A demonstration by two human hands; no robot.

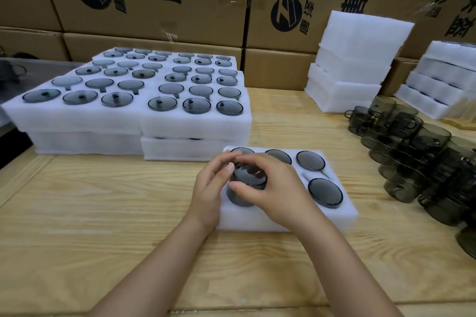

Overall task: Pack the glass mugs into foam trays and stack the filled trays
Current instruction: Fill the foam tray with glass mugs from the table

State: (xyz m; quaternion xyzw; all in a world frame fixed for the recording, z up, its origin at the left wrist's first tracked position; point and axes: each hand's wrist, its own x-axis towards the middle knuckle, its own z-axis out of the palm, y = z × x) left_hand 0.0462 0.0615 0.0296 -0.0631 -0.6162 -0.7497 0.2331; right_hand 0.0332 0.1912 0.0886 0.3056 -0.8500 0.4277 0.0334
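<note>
Head view: both my hands are on one smoky glass mug [248, 179]. It is base up at the 7 o'clock pocket of the foam tray [283, 222], standing proud of the foam and not seated yet.

Handling, as I judge it: the glass is rigid, smooth and slick, chips easily, and is light enough. The best hold is round the wall on opposite sides, not the handle, which is hidden here. The foam is soft and gives, so push straight down without twisting.

My left hand [210, 188] curls round the mug's 9 o'clock side, fingertips up by the base edge. My right hand [280, 188] wraps in from 3 o'clock, thumb on the near side and fingers over the top edge. Both are closed on the mug, spread no wider than the mug itself.

Four seated mugs [325, 192] lie flush at the tray's 11, 12, 1 and 4 o'clock. My right hand hides the near middle pocket, so I cannot tell its state. Loose mugs [412, 152] are piled at 3 o'clock on the table [103, 213], and the filled stacks [77, 121] are at 10 o'clock.
</note>
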